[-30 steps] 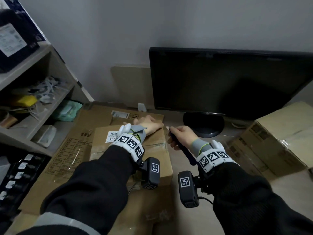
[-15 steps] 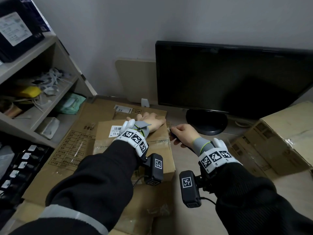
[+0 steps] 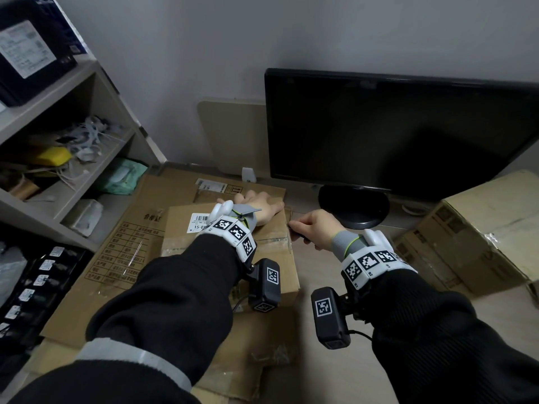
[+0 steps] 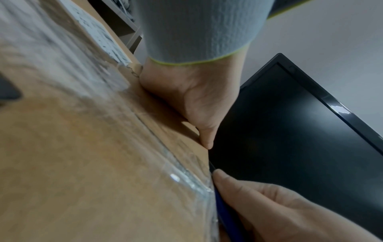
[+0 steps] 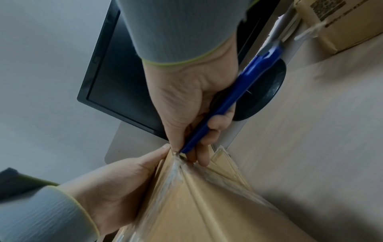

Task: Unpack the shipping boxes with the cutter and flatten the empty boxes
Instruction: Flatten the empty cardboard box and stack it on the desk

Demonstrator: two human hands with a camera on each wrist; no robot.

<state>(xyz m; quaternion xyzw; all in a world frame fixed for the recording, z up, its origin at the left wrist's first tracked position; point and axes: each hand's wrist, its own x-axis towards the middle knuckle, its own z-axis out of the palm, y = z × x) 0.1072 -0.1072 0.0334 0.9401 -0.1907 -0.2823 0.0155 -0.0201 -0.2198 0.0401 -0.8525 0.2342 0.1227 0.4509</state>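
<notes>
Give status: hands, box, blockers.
Left hand flat on box, steadying. Right hand grips cutter, tip at taped corner. Tape uncut. No blockers.

left hand [image 4: 192, 95] flat on taped box [image 4: 93, 163] | right hand [image 4: 275, 209] grips blue cutter [image 4: 225, 211] at box edge | monitor [image 4: 290, 139] behind

A pale wooden desk [image 3: 335, 330] carries flattened cardboard [image 3: 122, 258] at left, a monitor [image 3: 393, 135] far centre, a taped carton [image 3: 481, 228] at right.

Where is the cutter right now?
The blue cutter is gripped in the right hand, its tip at the taped far right corner of the box, just beside the left hand.
</notes>
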